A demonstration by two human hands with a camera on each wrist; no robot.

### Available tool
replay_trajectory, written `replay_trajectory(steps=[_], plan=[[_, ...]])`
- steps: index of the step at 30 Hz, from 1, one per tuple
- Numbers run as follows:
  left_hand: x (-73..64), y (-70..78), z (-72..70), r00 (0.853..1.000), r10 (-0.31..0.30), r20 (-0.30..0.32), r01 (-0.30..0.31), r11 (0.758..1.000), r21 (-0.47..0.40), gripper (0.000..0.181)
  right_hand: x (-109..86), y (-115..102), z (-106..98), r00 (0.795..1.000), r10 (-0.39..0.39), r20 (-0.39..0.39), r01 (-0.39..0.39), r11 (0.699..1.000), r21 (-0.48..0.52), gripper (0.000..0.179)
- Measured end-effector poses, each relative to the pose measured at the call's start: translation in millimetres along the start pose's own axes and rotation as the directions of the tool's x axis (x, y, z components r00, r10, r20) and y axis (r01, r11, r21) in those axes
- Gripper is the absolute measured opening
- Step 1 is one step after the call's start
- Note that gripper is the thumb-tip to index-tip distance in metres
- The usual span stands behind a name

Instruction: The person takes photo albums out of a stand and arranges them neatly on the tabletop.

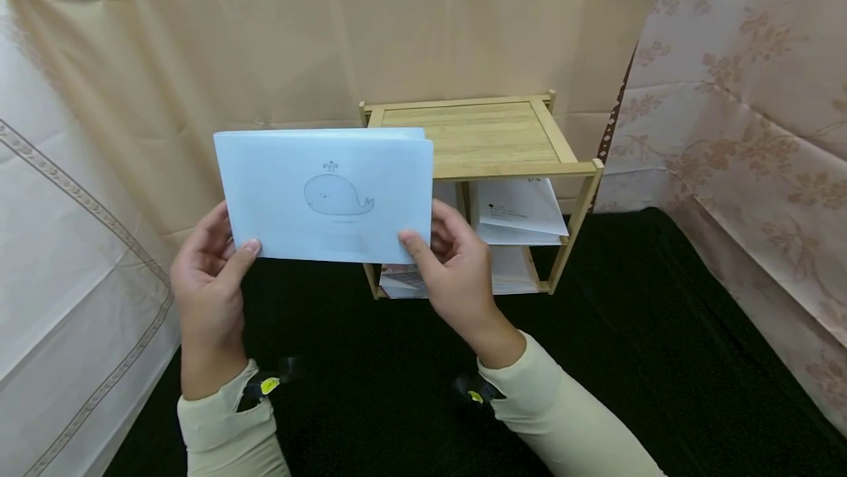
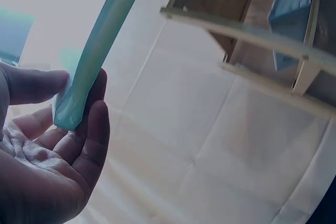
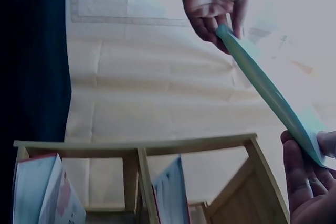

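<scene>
A thin pale-blue booklet point(image 1: 278, 183) is held up in front of the shelf, with a line drawing of a whale on the side towards me in the head view. My left hand point(image 1: 212, 278) pinches its lower left corner, thumb in front and fingers behind. At the lower right edge, my right hand point(image 1: 463, 278) grips it the same way. The left wrist view shows the booklet point(image 2: 105, 35) edge-on between thumb and fingers of the left hand point(image 2: 58, 166). Both hands appear in the right wrist view, the right hand point(image 3: 310, 182) at the booklet's point(image 3: 262, 82) near end.
Behind the booklet stands a light wooden shelf point(image 1: 483, 131) on a dark floor covering point(image 1: 635, 359). White printed papers or booklets point(image 1: 519, 209) lie on its middle level, and more point(image 1: 512, 271) on the lower one. Cloth curtains point(image 1: 748, 95) hang at the back and sides.
</scene>
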State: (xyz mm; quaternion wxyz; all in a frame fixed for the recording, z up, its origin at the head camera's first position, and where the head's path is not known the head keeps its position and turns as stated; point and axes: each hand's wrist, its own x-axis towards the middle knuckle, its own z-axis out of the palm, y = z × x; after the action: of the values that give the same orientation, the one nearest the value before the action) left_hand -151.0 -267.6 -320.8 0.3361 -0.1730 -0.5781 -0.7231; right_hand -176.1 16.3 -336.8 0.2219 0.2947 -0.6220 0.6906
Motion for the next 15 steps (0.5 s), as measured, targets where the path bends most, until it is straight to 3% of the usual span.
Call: replay_trajectory(steps=[9, 12, 15], plan=[[5.5, -0.5, -18.6, 0.992, 0.01, -0.127, -0.017, 0.998, -0.056, 0.043, 1.9, 2.0, 36.3, 0.998, -0.049, 0.03, 0.051, 0.998, -0.038, 0.046], [6.5, 1.8, -23.7, 0.975, -0.03, -0.22, 0.009, 0.995, -0.097, 0.041, 2.3, 5.4, 49.9, 0.997, -0.053, 0.053, 0.057, 0.996, -0.073, 0.048], [8.0, 3.4, -29.1, 0.942, -0.095, -0.322, 0.049, 0.988, -0.148, 0.041, 1.8, 9.8, 62.7, 0.994, -0.046, 0.095, 0.058, 0.991, -0.119, 0.05]])
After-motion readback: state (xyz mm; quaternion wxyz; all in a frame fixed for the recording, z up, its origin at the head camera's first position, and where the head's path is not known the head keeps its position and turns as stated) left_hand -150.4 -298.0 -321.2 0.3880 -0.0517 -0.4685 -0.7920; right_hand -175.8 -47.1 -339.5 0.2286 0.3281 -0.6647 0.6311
